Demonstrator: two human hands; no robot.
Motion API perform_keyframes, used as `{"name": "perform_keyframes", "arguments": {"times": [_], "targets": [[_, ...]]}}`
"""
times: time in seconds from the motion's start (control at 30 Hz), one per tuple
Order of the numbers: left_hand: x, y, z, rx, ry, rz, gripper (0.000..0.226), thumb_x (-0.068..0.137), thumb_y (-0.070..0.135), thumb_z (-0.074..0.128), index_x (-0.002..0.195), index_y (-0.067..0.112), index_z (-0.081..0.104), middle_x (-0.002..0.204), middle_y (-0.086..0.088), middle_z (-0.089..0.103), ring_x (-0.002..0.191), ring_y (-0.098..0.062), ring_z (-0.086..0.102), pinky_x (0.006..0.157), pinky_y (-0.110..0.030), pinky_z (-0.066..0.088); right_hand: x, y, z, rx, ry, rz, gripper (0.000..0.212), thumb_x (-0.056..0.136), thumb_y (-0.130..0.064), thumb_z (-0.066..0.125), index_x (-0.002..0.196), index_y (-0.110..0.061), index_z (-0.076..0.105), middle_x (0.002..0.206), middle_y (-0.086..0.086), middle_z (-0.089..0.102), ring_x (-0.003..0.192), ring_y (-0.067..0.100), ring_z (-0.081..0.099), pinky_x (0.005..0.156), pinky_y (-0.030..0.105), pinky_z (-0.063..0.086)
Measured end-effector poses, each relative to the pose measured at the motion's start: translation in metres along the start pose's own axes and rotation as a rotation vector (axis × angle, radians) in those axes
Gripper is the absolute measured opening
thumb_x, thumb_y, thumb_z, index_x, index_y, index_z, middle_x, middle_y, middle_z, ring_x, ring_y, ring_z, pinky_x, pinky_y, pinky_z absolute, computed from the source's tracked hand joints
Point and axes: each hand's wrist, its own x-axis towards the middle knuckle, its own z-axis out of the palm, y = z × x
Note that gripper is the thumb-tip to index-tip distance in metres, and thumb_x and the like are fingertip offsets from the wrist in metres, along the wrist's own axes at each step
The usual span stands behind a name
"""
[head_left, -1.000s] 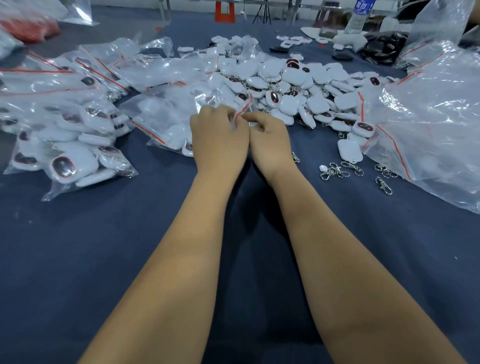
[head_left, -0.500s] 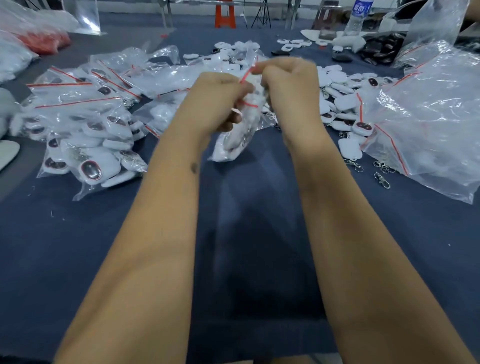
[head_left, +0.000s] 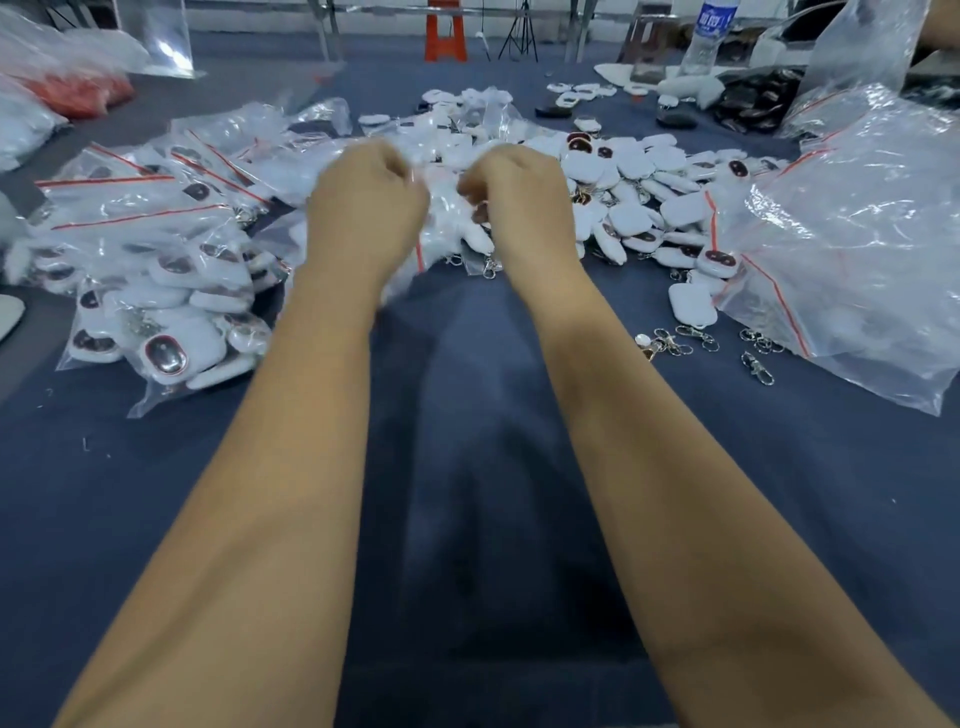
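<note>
Item: small zip bag (head_left: 451, 228), clear plastic with a red seal line, holding white key fobs; a metal clasp shows at its lower corner; outline blurred.

Location: held up off the bench (head_left: 467, 467), between the two hands, in front of the loose fob heap (head_left: 639, 208).

Left grip (head_left: 371, 202): fingers curled in, pinching the bag's upper edge on its left side.

Right grip (head_left: 519, 197): fingers curled in, pinching the upper edge on its right side; the exact finger contact is blurred.

Step, as judged: working the bag's mouth, most likely pressing the seal closed.

Handling, as judged: light; film soft, limp and slippery; contents hard and free to shift, so the bag sags below the hold; take it by the stiffer seal strip at both ends, not by the belly; clasps may snag or pierce the film.

Also present: filled bags (head_left: 156, 270) stacked at left; large clear bag (head_left: 857, 249) at right; loose clasps (head_left: 685, 338) lying near it; water bottle (head_left: 709, 31) at the far edge.
</note>
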Motion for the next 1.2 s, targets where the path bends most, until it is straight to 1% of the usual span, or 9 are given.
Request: {"name": "perform_keyframes", "arguments": {"times": [0.13,0.23,0.37,0.5,0.63,0.73,0.9,1.0,1.2], "targets": [[-0.029,-0.021,0.038,0.259,-0.163,-0.103,0.013,0.087,0.013,0.054,0.09,0.012,0.067,0.091,-0.01,0.065,0.088,-0.031,0.058,0.07,-0.03,0.035,0.013,0.044,-0.034,-0.3,0.101,0.092,0.032,0.087,-0.01,0.039,0.104,-0.021,0.064,0.093,-0.012,0.06,0.082,0.011,0.056,0.069,0.031,0.044],[-0.031,-0.022,0.051,0.347,-0.191,-0.104,0.02,0.082,0.015,0.053,0.097,0.01,0.067,0.094,-0.012,0.062,0.092,-0.035,0.057,0.068,-0.033,0.035,0.024,0.069,-0.052,-0.541,-0.044,0.126,0.049,0.09,-0.009,0.04,0.134,-0.025,0.054,0.137,0.0,0.049,0.121,0.023,0.05,0.101,0.039,0.041],[-0.033,-0.005,0.068,0.45,-0.111,-0.082,0.042,0.089,0.027,0.058,0.126,0.009,0.053,0.126,-0.019,0.049,0.119,-0.039,0.041,0.086,-0.038,0.036,0.025,0.086,-0.05,-0.807,-0.148,0.08,0.06,0.086,-0.009,0.044,0.144,-0.024,0.044,0.142,0.004,0.036,0.131,0.025,0.035,0.104,0.038,0.025],[-0.046,0.016,0.087,-0.068,0.086,0.108,0.033,0.086,0.009,0.053,0.117,0.016,0.06,0.122,-0.006,0.047,0.114,-0.021,0.045,0.093,-0.023,0.035,0.025,0.092,-0.05,-0.867,-0.041,0.031,0.053,0.088,-0.009,0.047,0.139,-0.024,0.051,0.133,0.007,0.041,0.126,0.029,0.035,0.099,0.037,0.031],[-0.053,0.024,0.102,-0.777,-0.084,-0.224,0.029,0.089,0.003,0.05,0.088,0.028,0.064,0.097,0.008,0.061,0.088,-0.005,0.059,0.083,-0.022,0.052,0.024,0.096,-0.056,-0.82,-0.013,0.025,0.038,0.098,-0.015,0.047,0.135,-0.022,0.056,0.135,0.008,0.042,0.128,0.029,0.036,0.104,0.037,0.033],[-0.048,0.011,0.107,-0.989,-0.099,-0.457,0.026,0.092,0.002,0.05,0.085,0.023,0.065,0.082,0.006,0.063,0.076,-0.008,0.058,0.078,-0.026,0.052,0.022,0.091,-0.059,-0.856,0.037,-0.01,0.034,0.103,-0.019,0.038,0.129,-0.017,0.059,0.129,0.011,0.052,0.121,0.032,0.043,0.097,0.038,0.036],[-0.029,-0.008,0.097,-1.02,0.062,-0.505,0.024,0.091,0.002,0.047,0.09,0.019,0.064,0.082,0.0,0.059,0.07,-0.01,0.052,0.067,-0.021,0.044,0.018,0.062,-0.044,-0.146,0.031,0.102,0.022,0.101,-0.021,0.043,0.115,-0.016,0.061,0.109,0.003,0.065,0.088,0.018,0.061,0.074,0.029,0.05],[-0.026,-0.006,0.097,-1.099,0.094,-0.541,0.02,0.094,0.008,0.048,0.098,0.015,0.066,0.102,-0.007,0.064,0.089,-0.017,0.059,0.079,-0.025,0.046,0.006,0.05,-0.023,0.239,-0.032,0.207,0.005,0.095,-0.014,0.058,0.098,-0.018,0.057,0.079,0.0,0.062,0.053,0.006,0.054,0.048,0.018,0.042],[-0.042,0.0,0.103,-1.291,0.018,-0.555,0.022,0.098,0.015,0.047,0.106,0.014,0.067,0.098,-0.005,0.068,0.083,-0.015,0.065,0.064,-0.022,0.051,-0.017,0.066,-0.003,0.389,-0.073,0.227,0.024,0.084,0.002,0.064,0.065,-0.014,0.059,0.058,-0.003,0.058,0.056,0.009,0.054,0.053,0.021,0.044]]}}
